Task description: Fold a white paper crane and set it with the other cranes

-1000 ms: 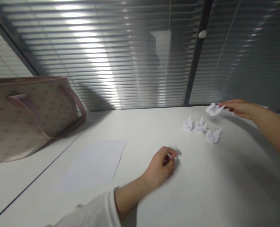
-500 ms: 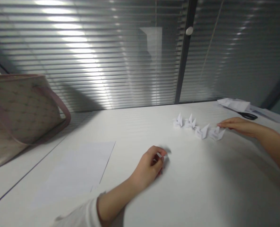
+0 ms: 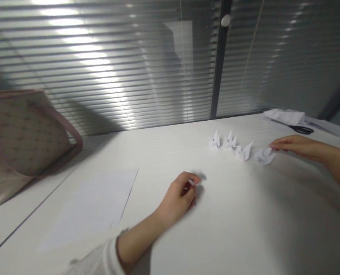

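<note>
On the white table stand several folded white paper cranes in a loose row. My right hand (image 3: 304, 147) reaches in from the right, its fingertips closed at the upper wing of the rightmost paper crane (image 3: 264, 156). That crane looks slightly tilted; the thumb is mostly hidden. To its left are another crane (image 3: 244, 151), a crane with upright wings (image 3: 230, 141) and the leftmost crane (image 3: 215, 140). My left hand (image 3: 177, 196) rests near the middle of the table, fingers loosely curled, a gap between thumb and forefinger, holding nothing.
Sheets of white paper (image 3: 92, 206) lie left of my left hand. A light patterned bag (image 3: 23, 133) with pink handles stands at the far left. At the back right are black-handled scissors (image 3: 301, 130) and more paper (image 3: 284, 115). Window blinds (image 3: 147, 76) rise behind the table.
My right hand has shifted right, and the rightmost crane has moved slightly right, away from its neighbour. My left hand has hardly moved. The view has tipped down a little.
</note>
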Tool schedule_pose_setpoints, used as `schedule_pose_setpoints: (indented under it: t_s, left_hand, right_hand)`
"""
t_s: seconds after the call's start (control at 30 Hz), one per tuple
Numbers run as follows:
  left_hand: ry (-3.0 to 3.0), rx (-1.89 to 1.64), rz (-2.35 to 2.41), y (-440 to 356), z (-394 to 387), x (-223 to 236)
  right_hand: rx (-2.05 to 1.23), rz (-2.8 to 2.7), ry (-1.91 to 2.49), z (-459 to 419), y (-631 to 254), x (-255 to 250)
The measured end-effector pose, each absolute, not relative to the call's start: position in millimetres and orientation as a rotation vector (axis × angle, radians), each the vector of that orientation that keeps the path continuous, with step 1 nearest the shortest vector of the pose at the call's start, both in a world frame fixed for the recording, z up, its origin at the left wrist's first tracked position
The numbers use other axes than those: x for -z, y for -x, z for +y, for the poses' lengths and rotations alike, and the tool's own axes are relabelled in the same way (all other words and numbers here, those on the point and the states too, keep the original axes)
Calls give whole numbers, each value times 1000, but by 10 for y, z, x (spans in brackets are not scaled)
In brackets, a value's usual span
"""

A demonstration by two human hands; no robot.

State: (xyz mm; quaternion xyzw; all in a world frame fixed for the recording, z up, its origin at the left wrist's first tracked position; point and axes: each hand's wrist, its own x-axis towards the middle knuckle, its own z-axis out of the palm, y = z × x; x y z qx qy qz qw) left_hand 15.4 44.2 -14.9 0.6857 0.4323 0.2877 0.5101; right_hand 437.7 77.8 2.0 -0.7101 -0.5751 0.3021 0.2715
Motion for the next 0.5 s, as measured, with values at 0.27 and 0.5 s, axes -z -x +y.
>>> schedule_pose_setpoints:
  t_s: [0.27, 0.5]
  left_hand:
    - [-1699, -651, 1049, -139, 452, 152]
    - [-1725, -644, 1048, -131, 450, 146]
  right_hand:
    - [-823, -1512, 1899, 765, -4390, -37]
    - [-789, -1501, 1866, 760, -4416, -23]
